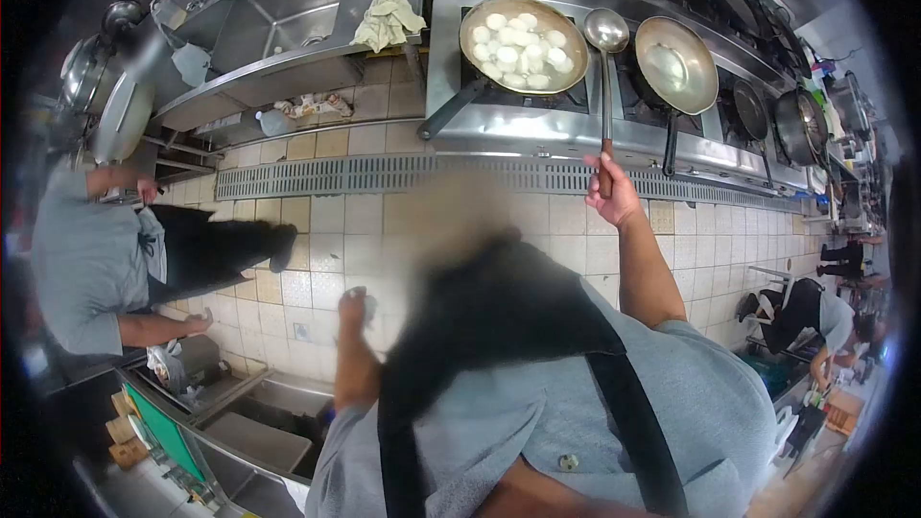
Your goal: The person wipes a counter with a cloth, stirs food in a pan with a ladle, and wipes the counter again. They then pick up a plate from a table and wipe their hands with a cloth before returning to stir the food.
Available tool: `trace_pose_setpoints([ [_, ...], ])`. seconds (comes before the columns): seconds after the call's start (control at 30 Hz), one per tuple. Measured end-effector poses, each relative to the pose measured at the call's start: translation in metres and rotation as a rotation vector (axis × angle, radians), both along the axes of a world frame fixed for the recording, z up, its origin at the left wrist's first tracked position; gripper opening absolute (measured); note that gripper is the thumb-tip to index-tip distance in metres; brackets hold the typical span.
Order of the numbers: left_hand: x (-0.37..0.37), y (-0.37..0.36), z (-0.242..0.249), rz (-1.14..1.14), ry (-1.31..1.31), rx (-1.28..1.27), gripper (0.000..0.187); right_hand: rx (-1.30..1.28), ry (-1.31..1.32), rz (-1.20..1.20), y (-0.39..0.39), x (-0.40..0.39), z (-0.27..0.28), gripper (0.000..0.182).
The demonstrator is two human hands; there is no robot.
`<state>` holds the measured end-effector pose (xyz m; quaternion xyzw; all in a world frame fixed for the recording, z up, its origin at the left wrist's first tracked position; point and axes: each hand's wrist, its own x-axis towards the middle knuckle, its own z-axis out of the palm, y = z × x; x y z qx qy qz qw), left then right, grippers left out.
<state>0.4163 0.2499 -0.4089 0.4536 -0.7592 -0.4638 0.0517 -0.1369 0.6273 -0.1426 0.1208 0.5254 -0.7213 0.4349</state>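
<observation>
My right hand (615,194) is closed round the wooden handle of a long metal ladle (606,31), whose bowl lies over the stove between two pans. Several round white pieces fill the left pan (468,38), and its black handle points toward the front left edge. To the ladle's right stands a second pan (677,59) with a shiny inside. Low over the tiled floor, away from the stove, my left hand (355,308) has its fingers curled; something pale and blurred is beside it, and whether the hand holds it is unclear.
A pale cloth (388,22) hangs over the counter edge beside the sink (288,14). One person (96,269) stands at the left; another (833,318) bends at the far right. A floor grate (336,174) runs before the stove (460,123). More pans stand farther right.
</observation>
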Motion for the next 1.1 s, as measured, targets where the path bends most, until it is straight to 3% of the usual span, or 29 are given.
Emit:
trace_pose_setpoints([
  [0.03, -0.004, 0.0, -0.006, -0.008, 0.0, 0.0, 0.03, -0.015, 0.063, 0.024, -0.007, 0.0, 0.015, 0.04],
  [0.1, -0.046, 0.017, 0.034, 0.189, -0.272, 0.303, 0.053, -0.036, 0.125, 0.039, -0.018, 0.001, 0.033, 0.034],
  [0.13, -0.051, 0.025, 0.034, 0.045, -0.226, 0.183, 0.053, -0.039, 0.129, 0.009, -0.02, 0.0, 0.039, 0.028],
  [0.17, -0.045, 0.024, 0.014, -0.275, -0.177, -0.061, 0.05, -0.038, 0.133, -0.021, -0.022, -0.001, 0.043, 0.023],
  [0.23, -0.057, 0.042, -0.016, -0.138, -0.251, 0.074, 0.042, -0.044, 0.15, -0.019, -0.021, 0.007, 0.048, 0.021],
  [0.27, -0.099, 0.065, 0.071, -0.041, -0.299, 0.34, 0.039, -0.057, 0.172, -0.011, -0.022, 0.009, 0.051, 0.02],
  [0.3, -0.097, 0.062, 0.041, -0.295, -0.492, 0.105, 0.039, -0.059, 0.173, -0.013, -0.022, 0.013, 0.057, 0.02],
  [0.43, -0.103, 0.06, 0.051, -0.597, -0.558, 0.029, 0.038, 0.033, 0.349, 0.026, -0.003, 0.045, 0.067, 0.028],
  [0.5, -0.131, 0.048, 0.052, -0.783, -0.561, -0.045, 0.038, 0.285, 0.618, 0.017, -0.002, 0.069, 0.075, 0.035],
  [0.53, -0.14, 0.041, 0.053, -0.88, -0.568, -0.083, 0.038, 0.227, 0.643, -0.001, 0.002, 0.075, 0.066, 0.047],
  [0.6, -0.15, 0.015, 0.034, -1.07, -0.567, -0.202, 0.039, 0.167, 0.611, -0.049, -0.005, 0.081, 0.081, 0.05],
  [0.63, -0.151, -0.002, 0.013, -1.16, -0.556, -0.281, 0.043, 0.108, 0.579, -0.081, -0.008, 0.086, 0.087, 0.053],
  [0.67, -0.168, -0.016, 0.009, -1.346, -0.723, -0.415, 0.057, 0.084, 0.576, -0.099, -0.012, 0.085, 0.087, 0.056],
  [0.7, -0.178, -0.037, -0.004, -0.956, -0.631, -0.003, 0.067, 0.089, 0.578, -0.11, -0.017, 0.084, 0.092, 0.056],
  [0.77, -0.225, -0.064, 0.015, -0.538, -0.576, 0.297, 0.067, 0.028, 0.521, -0.151, -0.028, 0.085, 0.104, 0.054],
  [0.8, -0.235, -0.081, 0.009, -0.743, -0.455, -0.028, 0.056, 0.044, 0.59, -0.131, -0.029, 0.084, 0.101, 0.053],
  [0.83, -0.252, -0.086, 0.023, -0.591, -0.387, 0.027, 0.052, 0.05, 0.591, -0.146, -0.033, 0.089, 0.102, 0.053],
  [0.87, -0.266, -0.095, 0.039, -0.621, -0.248, -0.003, 0.051, 0.116, 0.569, -0.147, -0.038, 0.091, 0.103, 0.055],
  [0.97, -0.307, -0.111, 0.069, -0.463, -0.284, 0.074, 0.052, 0.265, 0.543, -0.127, -0.059, 0.099, 0.101, 0.06],
  [1.03, -0.301, -0.123, 0.044, -0.387, -0.199, 0.083, 0.05, 0.444, 0.575, -0.144, -0.074, 0.103, 0.095, 0.062],
  [1.1, -0.276, -0.15, -0.005, -0.869, -0.128, -0.524, 0.048, 0.544, 0.579, -0.111, -0.081, 0.1, 0.089, 0.062],
])
